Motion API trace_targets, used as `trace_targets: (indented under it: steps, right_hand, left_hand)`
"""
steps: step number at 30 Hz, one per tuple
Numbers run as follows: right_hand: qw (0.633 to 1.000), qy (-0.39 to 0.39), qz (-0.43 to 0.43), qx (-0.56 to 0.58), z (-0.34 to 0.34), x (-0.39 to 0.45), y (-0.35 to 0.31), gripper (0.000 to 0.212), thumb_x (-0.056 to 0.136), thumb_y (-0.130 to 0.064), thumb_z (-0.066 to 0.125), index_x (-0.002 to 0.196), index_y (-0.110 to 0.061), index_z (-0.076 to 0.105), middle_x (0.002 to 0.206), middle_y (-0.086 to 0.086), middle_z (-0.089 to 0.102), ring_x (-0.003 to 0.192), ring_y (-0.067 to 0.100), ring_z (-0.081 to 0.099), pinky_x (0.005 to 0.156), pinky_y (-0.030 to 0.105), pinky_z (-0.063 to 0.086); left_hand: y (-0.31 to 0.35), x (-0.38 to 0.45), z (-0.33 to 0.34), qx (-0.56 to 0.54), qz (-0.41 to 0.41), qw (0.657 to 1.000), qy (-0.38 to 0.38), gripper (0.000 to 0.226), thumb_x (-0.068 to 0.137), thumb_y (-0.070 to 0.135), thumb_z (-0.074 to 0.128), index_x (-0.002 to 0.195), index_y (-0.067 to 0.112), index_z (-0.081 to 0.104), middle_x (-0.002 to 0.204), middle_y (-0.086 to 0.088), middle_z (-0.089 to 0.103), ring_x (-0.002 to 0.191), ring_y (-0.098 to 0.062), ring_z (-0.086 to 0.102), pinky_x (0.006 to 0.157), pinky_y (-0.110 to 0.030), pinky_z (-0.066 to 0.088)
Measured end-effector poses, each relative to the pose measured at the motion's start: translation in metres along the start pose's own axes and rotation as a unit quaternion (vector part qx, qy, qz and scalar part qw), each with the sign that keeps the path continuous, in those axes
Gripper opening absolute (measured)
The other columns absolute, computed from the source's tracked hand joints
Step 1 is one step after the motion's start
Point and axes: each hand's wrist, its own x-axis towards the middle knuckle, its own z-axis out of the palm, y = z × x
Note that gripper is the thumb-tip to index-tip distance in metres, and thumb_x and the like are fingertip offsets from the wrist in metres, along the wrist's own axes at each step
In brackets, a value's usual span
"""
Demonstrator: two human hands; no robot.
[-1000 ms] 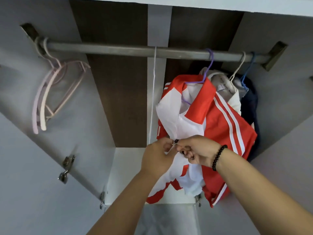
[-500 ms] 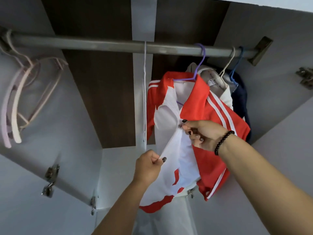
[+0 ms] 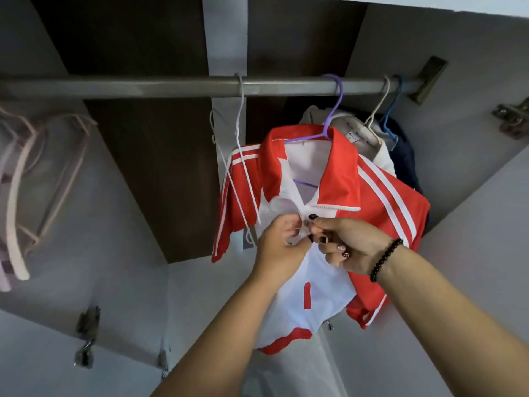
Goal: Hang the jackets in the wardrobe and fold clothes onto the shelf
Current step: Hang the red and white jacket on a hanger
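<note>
- The wardrobe [image 3: 446, 90] fills the view from below: pale grey side walls, a dark brown back panel split by a pale vertical strip, and a door hinge on the right wall.
- A grey metal rail [image 3: 171, 86] runs across it from the left edge to a bracket on the right wall.
- The red and white jacket [image 3: 380, 213] hangs from the rail on a purple hanger [image 3: 335, 110], right of centre. It has a red collar turned outward, white stripes along the shoulders and sleeves, a white front panel with red patches, and a zip closed up to the base of the collar.
- Behind it, against the right wall, a cream garment [image 3: 380, 144] and a dark navy garment [image 3: 409, 161] hang on their own hangers, pressed close together.
- The rail between the jacket and the left wall is mostly bare, leaving wide room there; only a thin white wire hanger [image 3: 242, 156] hangs just left of the jacket, touching its sleeve.
- A bunch of pale pink hangers [image 3: 17, 196] hangs unloaded at the far left.
- The left hand [image 3: 282, 247] pinches the white front fabric just below the collar.
- The right hand [image 3: 346, 245], with a black bead bracelet on its wrist, pinches the zip area beside it, fingertips touching the left hand's.
</note>
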Motion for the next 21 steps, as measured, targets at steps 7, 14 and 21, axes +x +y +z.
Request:
trace_targets:
  steps: [7, 14, 21]
  right_hand:
    - [0.996, 0.061, -0.052, -0.025, 0.009, 0.006, -0.009, 0.028, 0.095, -0.013, 0.047, 0.069, -0.012, 0.056, 0.051, -0.004, 0.043, 0.034, 0.005, 0.021, 0.032, 0.015, 0.015]
    - [0.998, 0.050, -0.003, -0.035, 0.030, 0.031, 0.010, 0.028, 0.095, -0.017, 0.048, 0.068, -0.013, 0.055, 0.058, -0.001, 0.040, 0.040, 0.008, 0.026, 0.037, 0.016, 0.019]
    - [0.988, 0.006, -0.042, -0.151, 0.008, 0.030, -0.022, 0.032, 0.083, -0.012, 0.059, 0.052, -0.017, 0.062, 0.053, 0.000, 0.046, 0.041, 0.012, 0.038, 0.043, 0.019, 0.029]
  left_hand:
    - [-0.018, 0.016, -0.022, 0.205, 0.039, 0.977, 0.034, 0.028, 0.085, 0.011, 0.070, 0.069, 0.029, 0.055, 0.071, 0.015, 0.063, 0.071, -0.007, 0.062, 0.056, -0.002, 0.038]
    - [-0.038, 0.028, -0.043, 0.184, -0.041, 0.981, 0.054, 0.023, 0.082, 0.014, 0.073, 0.074, 0.030, 0.058, 0.075, 0.017, 0.065, 0.074, -0.002, 0.063, 0.057, -0.005, 0.040]
    - [-0.013, 0.060, -0.040, 0.111, -0.070, 0.990, 0.056, 0.019, 0.078, 0.014, 0.077, 0.079, 0.030, 0.067, 0.080, 0.009, 0.073, 0.076, -0.005, 0.068, 0.062, -0.014, 0.046]
